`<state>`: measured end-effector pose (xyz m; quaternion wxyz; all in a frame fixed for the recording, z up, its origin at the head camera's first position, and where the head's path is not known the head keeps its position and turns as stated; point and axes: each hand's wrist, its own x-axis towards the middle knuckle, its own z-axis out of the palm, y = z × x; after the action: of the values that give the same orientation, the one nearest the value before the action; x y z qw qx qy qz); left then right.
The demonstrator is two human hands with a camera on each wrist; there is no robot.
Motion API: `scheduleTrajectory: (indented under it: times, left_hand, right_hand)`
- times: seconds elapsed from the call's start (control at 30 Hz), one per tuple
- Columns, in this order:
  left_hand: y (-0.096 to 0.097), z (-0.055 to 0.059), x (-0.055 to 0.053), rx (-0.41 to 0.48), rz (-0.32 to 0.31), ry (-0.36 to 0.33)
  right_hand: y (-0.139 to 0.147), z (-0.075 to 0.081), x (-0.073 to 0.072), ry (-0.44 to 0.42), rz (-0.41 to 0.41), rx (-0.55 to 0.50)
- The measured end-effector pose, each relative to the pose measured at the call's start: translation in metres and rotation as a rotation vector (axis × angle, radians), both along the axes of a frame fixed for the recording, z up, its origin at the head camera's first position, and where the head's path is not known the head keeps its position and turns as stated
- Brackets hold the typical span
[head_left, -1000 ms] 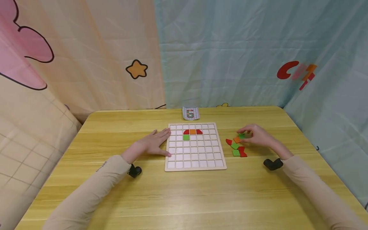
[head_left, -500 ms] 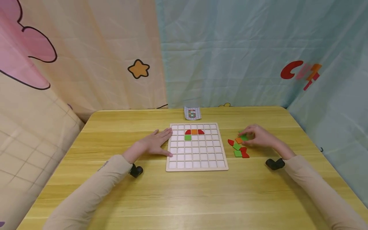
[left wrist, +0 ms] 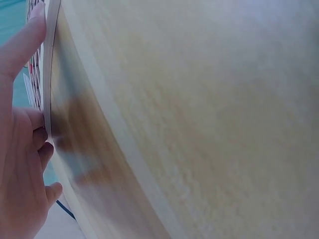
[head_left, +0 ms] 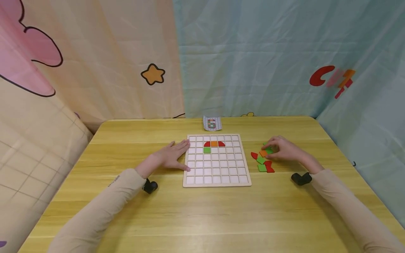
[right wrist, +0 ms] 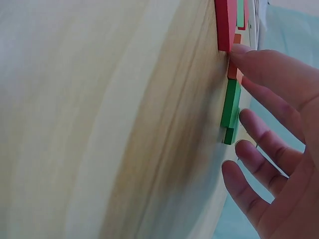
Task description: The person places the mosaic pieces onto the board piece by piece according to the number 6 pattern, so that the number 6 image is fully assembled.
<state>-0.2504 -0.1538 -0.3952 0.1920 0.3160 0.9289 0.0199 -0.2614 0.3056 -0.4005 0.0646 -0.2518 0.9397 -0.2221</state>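
On the table lies a wooden grid board [head_left: 218,164] with white cells. Two red quarter-round tiles [head_left: 221,144] sit in its upper rows, on either side of an orange square tile [head_left: 214,144]; a green square tile [head_left: 207,150] is below the left one. My left hand [head_left: 172,155] lies with fingers spread on the board's left edge; the left wrist view shows its thumb [left wrist: 27,42] on the rim. Right of the board, my right hand [head_left: 282,149] pinches a loose orange square tile [head_left: 263,153] between thumb and index finger. Green tiles [right wrist: 230,104] lie beside those fingers.
Loose pieces near the right hand include a red rounded tile [head_left: 254,155], green squares [head_left: 262,168] and red pieces [head_left: 269,167]. A small pattern card [head_left: 212,123] lies behind the board, near the table's back edge. Printed curtains [head_left: 253,63] hang behind.
My right hand has lowered slightly and closed its thumb and index finger in on the orange tile. The left hand stays on the board's edge. The view has shifted slightly.
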Motion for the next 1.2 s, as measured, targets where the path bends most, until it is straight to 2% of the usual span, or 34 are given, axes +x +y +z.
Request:
scheduleTrajectory:
  times: [0.2,0.6,0.7,0.9,1.2]
  left_hand:
    - [0.000,-0.001,-0.001,-0.002,0.000,-0.003]
    - [-0.001,-0.003,0.000,0.005,0.004,0.003]
    - [-0.001,-0.003,-0.001,0.005,0.008,0.001]
    - [-0.001,-0.002,0.000,0.004,0.010,0.001]
    - [-0.001,-0.002,0.000,0.003,0.007,0.007]
  right_hand:
    - [-0.001,-0.001,-0.001,-0.007,-0.016,0.014]
    - [-0.002,-0.009,-0.004,0.083,-0.024,0.049]
    - [-0.005,-0.010,-0.005,0.121,-0.043,0.052]
    - [-0.015,-0.007,-0.003,0.138,-0.106,0.043]
    - [-0.035,0.002,0.004,0.189,-0.184,0.026]
